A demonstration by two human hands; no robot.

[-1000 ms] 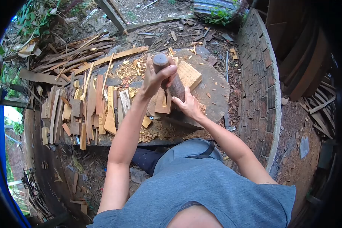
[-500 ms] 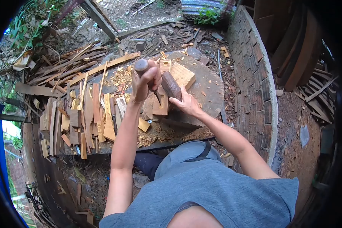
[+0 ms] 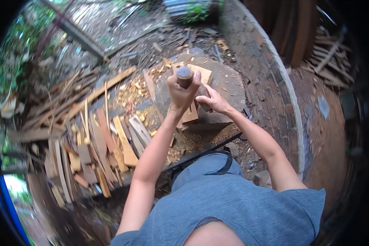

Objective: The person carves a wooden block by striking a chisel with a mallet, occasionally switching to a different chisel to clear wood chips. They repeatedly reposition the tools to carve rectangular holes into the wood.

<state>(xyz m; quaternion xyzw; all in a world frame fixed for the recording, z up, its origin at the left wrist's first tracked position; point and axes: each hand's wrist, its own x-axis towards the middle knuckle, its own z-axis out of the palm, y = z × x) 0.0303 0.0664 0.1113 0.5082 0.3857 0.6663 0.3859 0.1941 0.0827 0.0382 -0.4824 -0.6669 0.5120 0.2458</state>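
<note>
My left hand [image 3: 182,93] is closed around the handle of a chisel [image 3: 185,74], whose round butt points up at me. The chisel's blade is hidden below the fist. Close on its right, my right hand [image 3: 215,101] grips a dark wooden block [image 3: 204,105], thumb on the near side and fingers mostly out of sight. Under both hands sits a brown wood piece [image 3: 190,115], largely covered by them. Behind it a paler wood block [image 3: 201,74] lies on the round stump top [image 3: 229,84].
Several offcuts and strips [image 3: 106,143] lie on the bench at left, with shavings [image 3: 131,96] strewn near the stump. A brick wall [image 3: 270,82] runs along the right. A long plank [image 3: 102,92] crosses the scrap heap.
My view has swung, so the surroundings shift and tilt. My left hand and the chisel are now closer to my right hand, with the chisel more upright. Both grips persist.
</note>
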